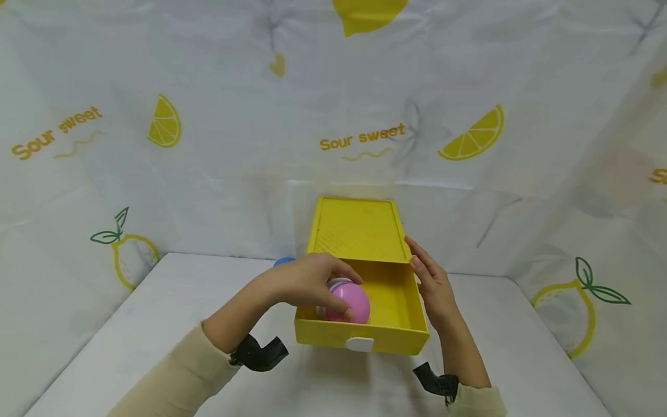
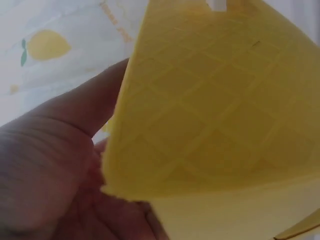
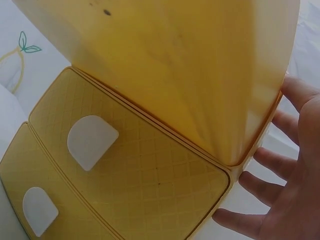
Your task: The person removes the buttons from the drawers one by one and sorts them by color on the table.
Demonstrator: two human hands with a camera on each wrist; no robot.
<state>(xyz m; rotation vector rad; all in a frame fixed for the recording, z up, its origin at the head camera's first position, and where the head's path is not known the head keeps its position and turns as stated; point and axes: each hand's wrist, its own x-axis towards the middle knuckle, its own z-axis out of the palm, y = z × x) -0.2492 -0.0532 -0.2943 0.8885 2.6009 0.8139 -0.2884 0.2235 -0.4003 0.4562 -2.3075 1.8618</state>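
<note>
A yellow drawer cabinet (image 1: 359, 229) stands on the table with its top drawer (image 1: 398, 298) pulled out. Inside that drawer, at its left side, is a round pink object (image 1: 355, 300) with a white part; its exact kind is unclear. My left hand (image 1: 311, 281) reaches over the drawer's left wall and grips the pink object between thumb and fingers. In the left wrist view the patterned drawer front (image 2: 215, 110) hides the object. Spread along the cabinet's right side, the fingers of my right hand (image 3: 287, 175) touch its edge.
Lower drawers with white pulls (image 3: 92, 142) show under the pulled-out one. A blue object (image 1: 283, 261) is partly hidden behind my left hand. White sheeting (image 1: 234, 116) with lemon prints hangs behind the white table (image 1: 208, 289).
</note>
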